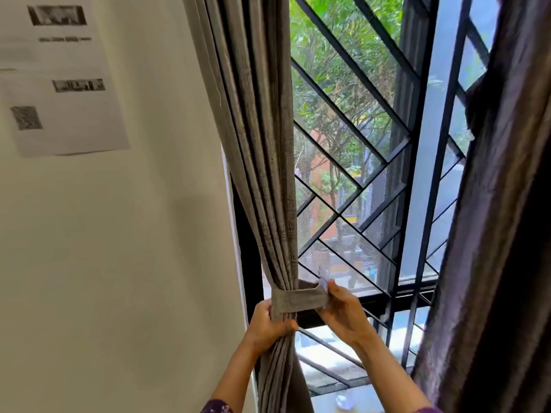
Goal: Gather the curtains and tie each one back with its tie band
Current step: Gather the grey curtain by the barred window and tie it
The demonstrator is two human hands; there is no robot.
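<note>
The grey pleated fabric curtain (262, 144) is hanging gathered against the left edge of the black metal diamond-pattern window grille (357, 84), its folds narrowing to a tight bundle low at the grille's left side. The flat grey fabric tie band (298, 299) is wrapping round that bundle, its loop reaching rightward across the grille's lower left corner. The left hand (269, 321) is gripping the bundle just under the band, fingers curling round the folds at the grille's left edge. The right hand (343, 311) is pinching the band's free end in front of the grille's lower left panes, where a small clear piece is showing at the fingertips, too blurred to identify. A dark brown fabric curtain (501, 234) is hanging loose over the grille's right side, leaving the middle panes uncovered and open room in front of them. Left of the grille, a cream painted wall (119, 234) is running up to the grey curtain's outer edge, with a white printed paper sheet (59, 79) sticking high on it, well apart from the grille.
</note>
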